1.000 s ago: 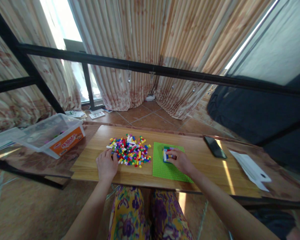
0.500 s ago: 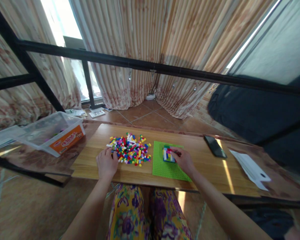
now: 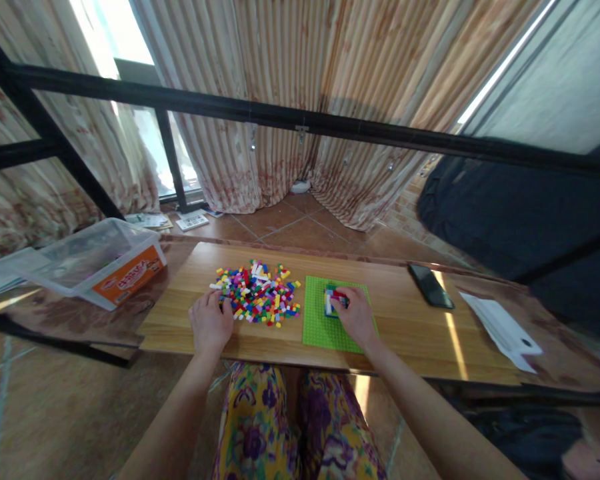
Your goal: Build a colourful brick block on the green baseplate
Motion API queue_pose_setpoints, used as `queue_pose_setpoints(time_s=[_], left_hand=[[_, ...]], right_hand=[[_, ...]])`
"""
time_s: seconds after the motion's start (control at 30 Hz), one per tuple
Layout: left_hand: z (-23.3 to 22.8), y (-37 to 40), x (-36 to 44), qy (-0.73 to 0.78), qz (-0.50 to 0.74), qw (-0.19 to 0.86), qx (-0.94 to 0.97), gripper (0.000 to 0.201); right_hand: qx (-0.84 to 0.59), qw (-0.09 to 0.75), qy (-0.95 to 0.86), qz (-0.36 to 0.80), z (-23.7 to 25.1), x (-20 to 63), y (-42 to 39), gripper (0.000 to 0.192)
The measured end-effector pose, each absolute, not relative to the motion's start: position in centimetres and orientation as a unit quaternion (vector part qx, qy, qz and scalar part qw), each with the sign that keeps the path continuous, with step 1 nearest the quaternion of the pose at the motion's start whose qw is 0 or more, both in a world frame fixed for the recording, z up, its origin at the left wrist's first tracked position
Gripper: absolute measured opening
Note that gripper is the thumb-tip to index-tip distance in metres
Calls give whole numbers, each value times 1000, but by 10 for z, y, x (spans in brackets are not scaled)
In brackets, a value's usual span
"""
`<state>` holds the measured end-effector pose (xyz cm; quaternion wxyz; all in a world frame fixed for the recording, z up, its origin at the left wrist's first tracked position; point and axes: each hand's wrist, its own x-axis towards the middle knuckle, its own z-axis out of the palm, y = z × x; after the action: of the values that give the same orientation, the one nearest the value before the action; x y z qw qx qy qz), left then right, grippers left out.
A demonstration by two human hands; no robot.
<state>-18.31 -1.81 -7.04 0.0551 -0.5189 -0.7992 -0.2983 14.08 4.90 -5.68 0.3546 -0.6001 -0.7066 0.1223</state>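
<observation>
A single head-worn camera looks forward and down from above the patterned trousers [image 3: 253,427], fairly near, past the left hand [image 3: 211,323], right hand [image 3: 357,319] and table [image 3: 405,317] to the far curtains [image 3: 280,60].

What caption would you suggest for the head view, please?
Right-hand grip at a small brick build on a green studded baseplate; left-hand grip at the edge of a multicoloured toy-brick pile.

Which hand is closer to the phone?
Right: the right hand is over the green board, left of the phone; the left hand is farther left, by the bricks.
</observation>
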Motion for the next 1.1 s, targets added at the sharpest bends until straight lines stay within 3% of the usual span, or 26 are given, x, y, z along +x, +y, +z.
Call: queue_pose_setpoints(time_s=[0.57, 0.7, 0.87, 1.1], left_hand=[[-66, -20, -180, -802, -292, 48, -518, 32], [-66, -21, -180, -804, -296, 45, -514, 33], [-67, -21, -180, -801, -301, 44, -516, 32], [-66, -20, -180, -800, -303, 44, -516, 32]], right_hand=[[-535, 416, -732, 74, -57, 124, 13, 30], [-498, 354, -787, 88, -61, 96, -11, 26], [-548, 262, -792, 53, -60, 65, -17, 25], [-583, 244, -775, 19, -60, 51, -9, 21]])
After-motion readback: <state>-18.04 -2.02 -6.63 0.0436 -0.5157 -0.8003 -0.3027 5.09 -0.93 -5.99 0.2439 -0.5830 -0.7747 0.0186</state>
